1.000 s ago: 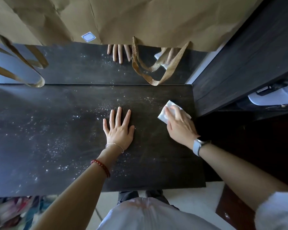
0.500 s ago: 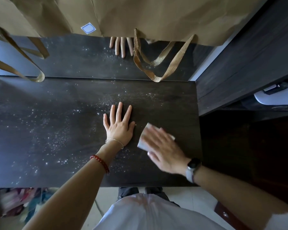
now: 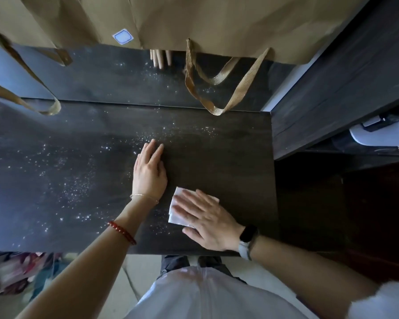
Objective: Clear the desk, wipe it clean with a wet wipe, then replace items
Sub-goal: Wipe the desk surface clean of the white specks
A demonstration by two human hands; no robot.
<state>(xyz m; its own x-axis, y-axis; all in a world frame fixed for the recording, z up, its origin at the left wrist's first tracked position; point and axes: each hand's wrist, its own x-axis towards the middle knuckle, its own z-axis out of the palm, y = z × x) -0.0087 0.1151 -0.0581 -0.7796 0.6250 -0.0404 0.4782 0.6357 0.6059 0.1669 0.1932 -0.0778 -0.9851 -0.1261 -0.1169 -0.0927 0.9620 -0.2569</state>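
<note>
A dark wooden desk (image 3: 228,143) fills the middle of the view, sprinkled with white specks, densest on its left half. My right hand (image 3: 207,221) lies flat on a white wet wipe (image 3: 176,209) near the desk's front edge, right of centre, pressing it onto the wood. My left hand (image 3: 149,173) rests palm down just left of the wipe, fingers together and pointing away from me. A glossy dark back panel (image 3: 115,81) behind the desk mirrors my fingers.
Brown paper bags (image 3: 194,21) with ribbon handles (image 3: 219,88) hang over the back panel. A dark cabinet (image 3: 346,84) stands right of the desk, with a white object (image 3: 382,134) on a lower shelf. Colourful fabric (image 3: 21,272) lies on the floor at lower left.
My right hand has dragged the wipe from the desk's far right towards me and leftward, down to the front edge. My left hand's fingers have closed together.
</note>
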